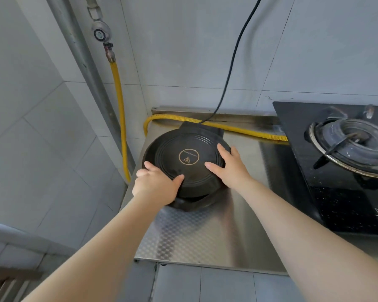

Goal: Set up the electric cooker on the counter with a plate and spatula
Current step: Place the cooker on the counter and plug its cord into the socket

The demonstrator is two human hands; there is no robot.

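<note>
light: even, soft, cool daylight tone, moderately bright | shadows: faint, soft one under the black cooker on its near side | glare: broad dull sheen on the steel worktop right of the cooker | focus: cooker sharp, forearms nearest the camera slightly soft | distortion: wide-angle, wall tile lines bow away from the cooker toward frame edges

Cooker on the counter's left end
The electric cooker sits on the counter, gas stove to its right, hose behind, hands on its lid
</note>
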